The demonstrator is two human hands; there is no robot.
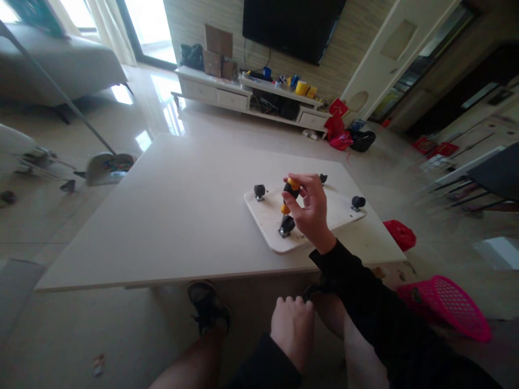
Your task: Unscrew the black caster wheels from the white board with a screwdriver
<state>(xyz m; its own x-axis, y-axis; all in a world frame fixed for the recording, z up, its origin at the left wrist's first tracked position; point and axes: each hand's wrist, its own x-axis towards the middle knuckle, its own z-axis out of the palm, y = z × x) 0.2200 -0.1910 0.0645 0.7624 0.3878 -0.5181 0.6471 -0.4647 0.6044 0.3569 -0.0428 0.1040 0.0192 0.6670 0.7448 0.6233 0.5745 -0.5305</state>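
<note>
My right hand point(310, 208) grips the yellow-and-black handle of a screwdriver point(291, 190) and holds it nearly upright. Its shaft points down at the metal plate of the nearest caster point(287, 225), where I cannot make out a screw. That caster sits on a white board with rounded corners point(265, 227), lying flat with its wheels up. Other black casters stand near its corners, one at the left point(259, 191), one at the right point(358, 202) and one partly behind my hand point(323, 178). Below the table edge, my left hand point(292, 328) is closed, knuckles up; its palm side is hidden.
The board rests on a white table point(162, 216). A pink plastic basket point(454, 308) and a red bag point(399, 234) are on the floor at the right. A long-handled dustpan point(103, 168) stands left of the table. A low TV cabinet point(231, 100) lines the far wall.
</note>
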